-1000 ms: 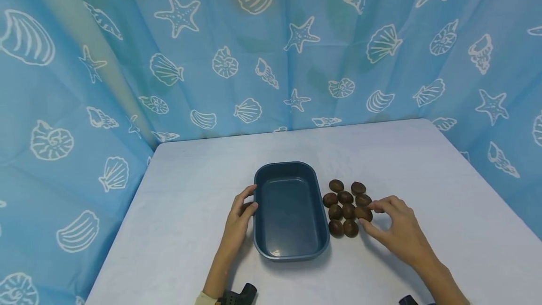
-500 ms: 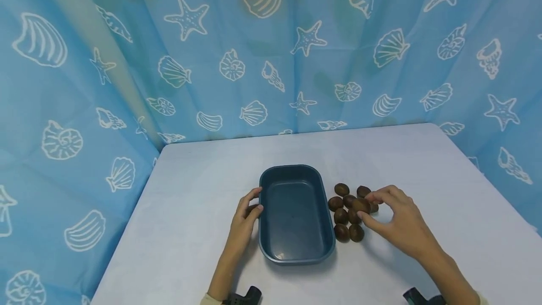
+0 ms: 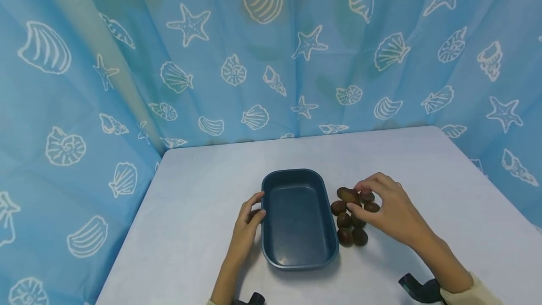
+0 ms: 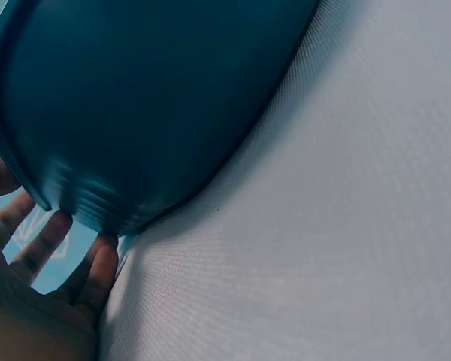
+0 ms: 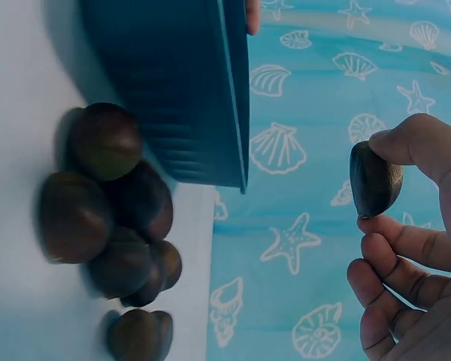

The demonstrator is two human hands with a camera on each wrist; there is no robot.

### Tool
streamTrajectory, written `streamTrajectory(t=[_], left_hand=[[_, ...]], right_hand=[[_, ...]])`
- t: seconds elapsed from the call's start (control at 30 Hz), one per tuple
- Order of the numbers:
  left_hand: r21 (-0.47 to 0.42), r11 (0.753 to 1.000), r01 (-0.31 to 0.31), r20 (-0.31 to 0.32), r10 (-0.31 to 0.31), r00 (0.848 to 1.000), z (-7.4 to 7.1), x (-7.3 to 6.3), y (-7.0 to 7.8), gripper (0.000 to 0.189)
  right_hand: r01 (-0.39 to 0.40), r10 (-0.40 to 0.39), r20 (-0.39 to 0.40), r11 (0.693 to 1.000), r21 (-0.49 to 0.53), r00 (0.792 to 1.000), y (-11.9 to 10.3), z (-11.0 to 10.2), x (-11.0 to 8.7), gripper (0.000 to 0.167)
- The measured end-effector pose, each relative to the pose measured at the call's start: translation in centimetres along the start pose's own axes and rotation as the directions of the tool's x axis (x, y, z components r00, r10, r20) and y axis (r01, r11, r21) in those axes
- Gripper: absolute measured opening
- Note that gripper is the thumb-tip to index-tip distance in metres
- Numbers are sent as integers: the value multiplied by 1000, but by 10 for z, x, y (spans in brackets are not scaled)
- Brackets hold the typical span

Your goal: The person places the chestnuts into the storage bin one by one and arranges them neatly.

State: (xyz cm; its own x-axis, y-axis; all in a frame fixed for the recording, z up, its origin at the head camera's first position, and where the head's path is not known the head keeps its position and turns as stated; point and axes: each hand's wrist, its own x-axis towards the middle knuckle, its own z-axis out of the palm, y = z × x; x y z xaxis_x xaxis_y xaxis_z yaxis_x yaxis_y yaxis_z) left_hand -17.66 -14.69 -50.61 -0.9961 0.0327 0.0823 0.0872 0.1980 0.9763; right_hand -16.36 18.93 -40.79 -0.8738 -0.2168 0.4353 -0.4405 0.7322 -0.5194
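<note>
Between the thumb and fingertips of my right hand [image 3: 391,208] is a brown chestnut [image 5: 374,180], pinched and held up over the others. Beneath it several more chestnuts [image 3: 360,236] lie grouped on the table, right beside the tray; the hand partly covers them in the head view. The dark blue rectangular tray [image 3: 298,229] stands with its bare floor showing. My left hand [image 3: 244,232] touches the tray's left side, its thumb and index fingertips at the rim. In the left wrist view its other fingers [image 4: 45,244] reach the outer wall, fairly straight.
A white cloth [image 3: 203,192] covers the table. Behind it and along the sides hangs a blue curtain [image 3: 254,88] printed with shells and starfish. Dark wrist camera mounts [image 3: 419,288] sit on both wrists near the front.
My right hand has lifted the chestnut from the right of the group and carried it leftward, over the others. The left hand stays at the tray's side. The head view has shifted slightly.
</note>
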Motion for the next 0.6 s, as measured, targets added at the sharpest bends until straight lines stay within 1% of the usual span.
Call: streamTrajectory(t=[0.1, 0.33, 0.47, 0.6], left_hand=[[-3, 1000, 2, -2, -2, 1000, 0, 1, -1, 42], [-14, 1000, 14, 5, -14, 1000, 0, 0, -3, 45], [-8, 1000, 1, 1, -1, 1000, 0, 1, -3, 44], [2, 1000, -16, -7, 16, 1000, 0, 2, -2, 42]], right_hand=[[20, -20, 14, 1000, -7, 1000, -4, 0, 9, 27], [83, -83, 33, 996, 14, 996, -13, 10, 26, 25], [83, -84, 58, 996, 20, 995, -18, 16, 38, 27], [62, -64, 95, 998, 17, 993, -24, 22, 48, 30]])
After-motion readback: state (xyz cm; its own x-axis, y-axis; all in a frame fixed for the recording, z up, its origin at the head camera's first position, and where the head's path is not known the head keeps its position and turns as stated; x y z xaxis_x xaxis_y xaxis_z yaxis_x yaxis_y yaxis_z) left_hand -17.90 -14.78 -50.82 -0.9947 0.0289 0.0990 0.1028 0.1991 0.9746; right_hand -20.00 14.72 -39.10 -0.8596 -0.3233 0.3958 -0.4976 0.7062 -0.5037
